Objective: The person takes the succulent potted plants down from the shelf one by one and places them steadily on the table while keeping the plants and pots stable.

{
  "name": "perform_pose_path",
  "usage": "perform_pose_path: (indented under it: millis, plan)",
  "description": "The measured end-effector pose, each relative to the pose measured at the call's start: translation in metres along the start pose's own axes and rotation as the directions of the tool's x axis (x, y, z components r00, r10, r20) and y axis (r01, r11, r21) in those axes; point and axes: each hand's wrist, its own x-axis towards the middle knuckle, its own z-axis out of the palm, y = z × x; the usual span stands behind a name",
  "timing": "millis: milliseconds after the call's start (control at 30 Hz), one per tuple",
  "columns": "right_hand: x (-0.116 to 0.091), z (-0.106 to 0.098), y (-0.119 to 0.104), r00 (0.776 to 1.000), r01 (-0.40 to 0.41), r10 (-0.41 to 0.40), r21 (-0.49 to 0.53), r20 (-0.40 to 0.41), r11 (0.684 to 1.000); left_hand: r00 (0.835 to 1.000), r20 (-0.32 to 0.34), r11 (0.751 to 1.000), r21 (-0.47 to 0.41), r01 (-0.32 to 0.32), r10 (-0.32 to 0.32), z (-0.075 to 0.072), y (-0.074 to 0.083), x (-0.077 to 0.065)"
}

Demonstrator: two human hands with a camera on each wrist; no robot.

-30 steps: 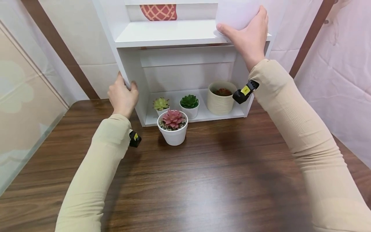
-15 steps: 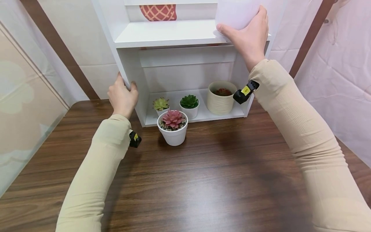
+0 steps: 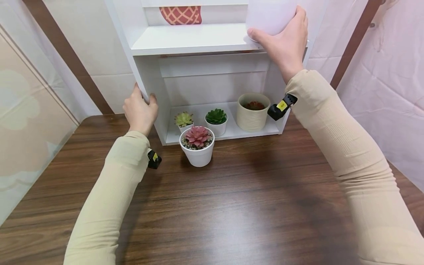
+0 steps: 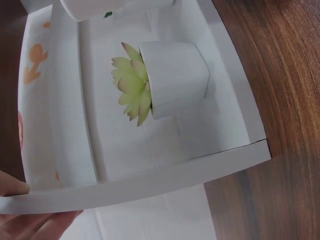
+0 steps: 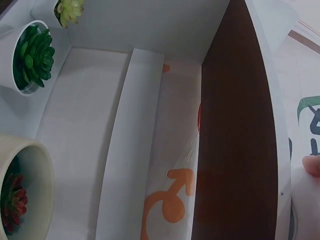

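My left hand (image 3: 140, 112) grips the left side panel of a white shelf unit (image 3: 198, 48), thumb on the inner face and fingers outside. On the upper board, at the right, my right hand (image 3: 286, 42) holds a smooth white rounded container (image 3: 269, 16) between thumb and fingers; its top is cut off by the frame. In the right wrist view only the thumb (image 5: 312, 165) shows, against the container (image 5: 304, 200). A pink succulent in a white pot (image 3: 198, 152) stands on the table just in front of the unit.
On the bottom board sit a yellow-green succulent (image 3: 183, 119), a dark green succulent (image 3: 216, 117) and a cream ribbed pot (image 3: 251, 119) with a reddish plant low inside. The unit stands on a brown wooden table (image 3: 212, 209). A pale curtain (image 3: 381, 73) hangs behind and beside it.
Almost nothing differs. The right wrist and forearm have shifted very slightly; both hands keep their holds, and the plants stay where they were.
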Motion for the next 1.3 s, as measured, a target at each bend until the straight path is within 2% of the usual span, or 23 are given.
perform_pose_path:
  millis: [400, 600, 767, 933, 1300]
  plan:
    - [-0.012, 0.000, -0.007, 0.999, 0.035, -0.035, 0.090, -0.005, 0.995, 1.000, -0.005, 1.000, -0.003, -0.008, 0.008, -0.001, 0.000, 0.000]
    - [-0.018, -0.002, -0.006, 0.997, 0.079, -0.079, 0.113, -0.007, 0.990, 1.000, -0.002, 1.000, -0.004, -0.006, 0.006, -0.001, 0.001, 0.000]
    - [-0.025, -0.002, -0.004, 0.994, 0.109, -0.109, 0.168, -0.010, 0.980, 1.000, 0.005, 1.000, -0.006, -0.006, 0.006, 0.000, 0.001, -0.001]
    - [-0.032, -0.006, -0.005, 0.994, 0.106, -0.106, 0.223, -0.011, 0.969, 1.000, 0.011, 1.000, -0.006, -0.005, 0.005, 0.000, 0.000, 0.000]
    - [-0.049, -0.013, -0.009, 0.987, 0.164, -0.156, 0.280, -0.050, 0.946, 1.000, 0.012, 1.000, -0.003, -0.007, 0.007, 0.000, 0.001, 0.000]
